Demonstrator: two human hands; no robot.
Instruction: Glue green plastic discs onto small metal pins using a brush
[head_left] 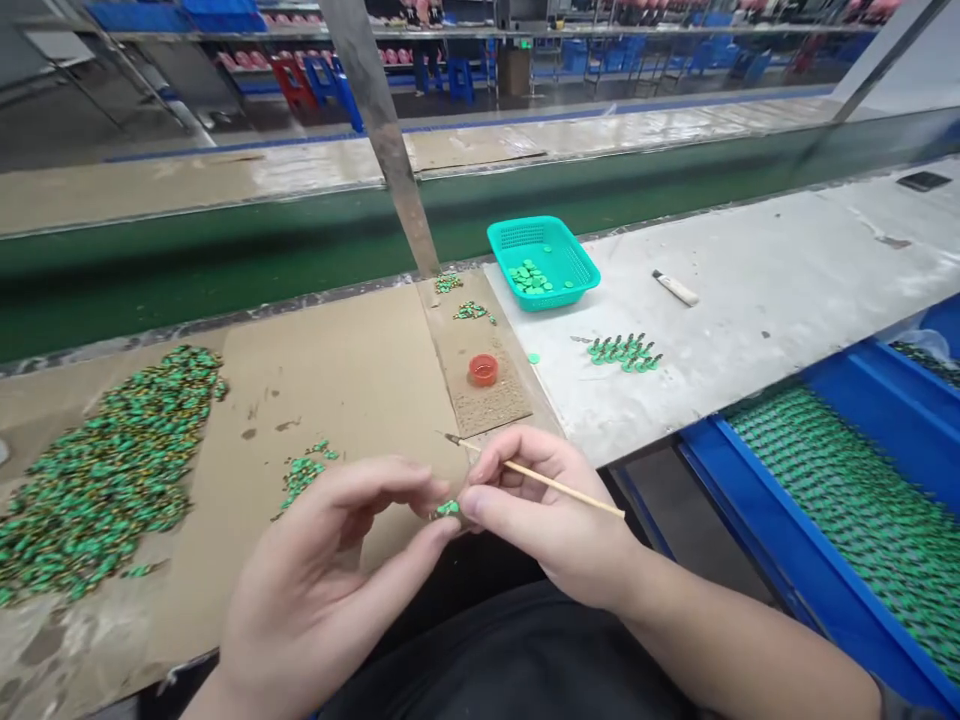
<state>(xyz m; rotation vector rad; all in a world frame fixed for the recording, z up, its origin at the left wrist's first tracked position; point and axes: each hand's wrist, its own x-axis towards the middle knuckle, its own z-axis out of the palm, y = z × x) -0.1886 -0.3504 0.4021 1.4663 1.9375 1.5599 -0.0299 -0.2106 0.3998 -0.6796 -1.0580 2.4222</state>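
My left hand (330,570) is curled, with its thumb and forefinger tips pinched on a small green piece (448,509). Against that same piece press the thumb and fingertip of my right hand (547,500), which also grips a thin paintbrush (566,489) with a wooden handle. The dark bristle tip points left over the cardboard. Past my hands a small red cup (484,370) stands on a narrow cardboard strip (495,408). A few loose green and brown pieces (301,478) lie on the cardboard behind my left hand.
A large heap of green and brown pieces (112,460) covers the left side. A turquoise basket (581,270) holds green discs. Several upright pieces on green bases (626,352) stand right of it, near a white tube (675,288). Blue trays (787,545) of green pieces sit lower right.
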